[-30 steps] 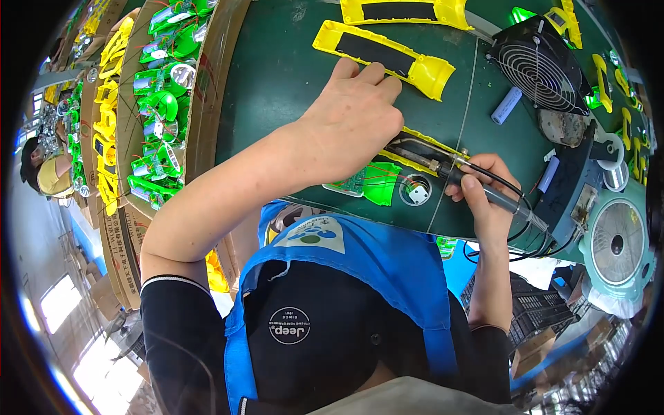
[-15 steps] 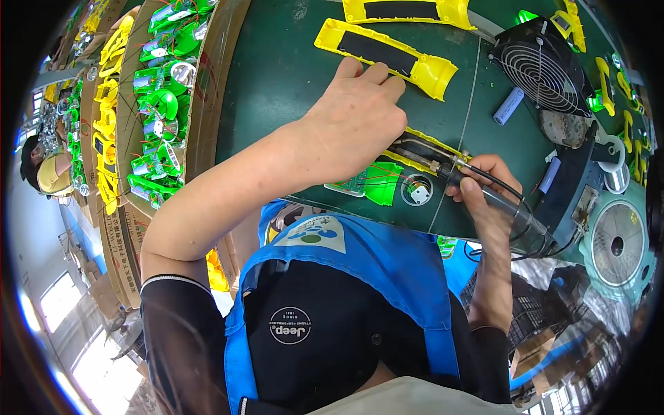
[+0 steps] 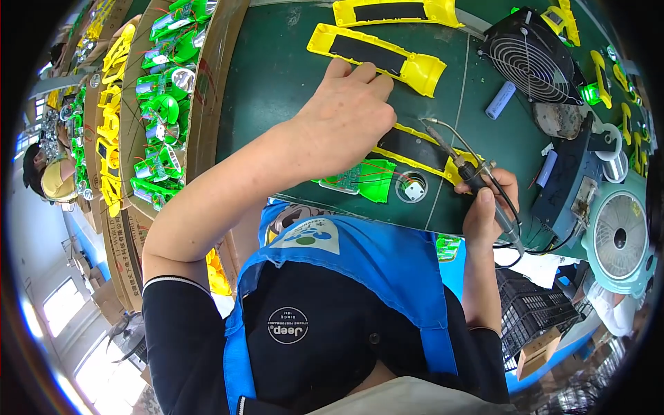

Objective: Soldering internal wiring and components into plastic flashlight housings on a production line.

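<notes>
My right hand grips a soldering iron with a thin metal feed tube and a black cable. Its tip stands over a yellow shell with a dark panel, partly covered by my left hand. The left fingers are curled downward beside a second yellow shell; the thumb and anything pinched there are hidden. Close to the table's near edge lies a green housing with a circuit board, red wires and a round silver lamp cup. Another yellow shell lies farther back.
A black fan stands at the back right, near a blue battery cell. Right of my hand are a dark soldering station, a solder spool and a teal fan. Cardboard trays with green assemblies line the left.
The soldering iron's tip has drawn back from beside my left hand, up and to the right, uncovering more of the near shell's dark panel. My left hand stays curled in nearly the same place.
</notes>
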